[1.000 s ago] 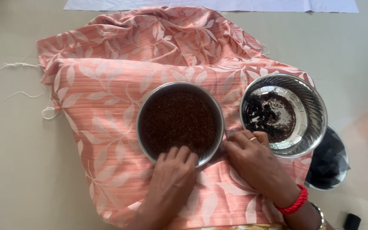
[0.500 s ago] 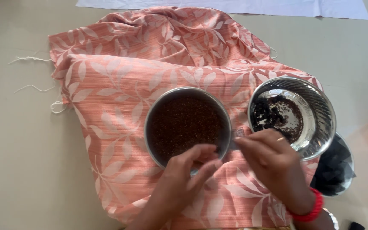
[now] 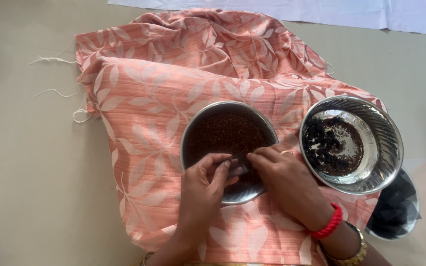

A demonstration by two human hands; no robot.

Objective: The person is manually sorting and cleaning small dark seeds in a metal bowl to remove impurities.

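Seeds, small and dark brown, fill a round steel plate (image 3: 229,148) that sits on a peach cloth with a pale leaf pattern (image 3: 144,113). The cloth lies crumpled on a beige floor (image 3: 25,172). Both hands work over the near edge of this plate. The left hand (image 3: 204,183) has its fingertips pressed together, pinching a little of the seeds, I think, though what is between them is too small to see. The right hand (image 3: 287,180), with a red bangle at the wrist, also has its fingers drawn together just beside the left ones, low over the seeds. To the right stands a shiny steel bowl (image 3: 385,148) with some black bits inside, and behind it a darker bowl (image 3: 395,209) is half hidden. The seeds look very light, loose and dry, so they would slip away easily; a pinch with the fingertips seems the only good hold, and the plate itself is best taken at its rim.
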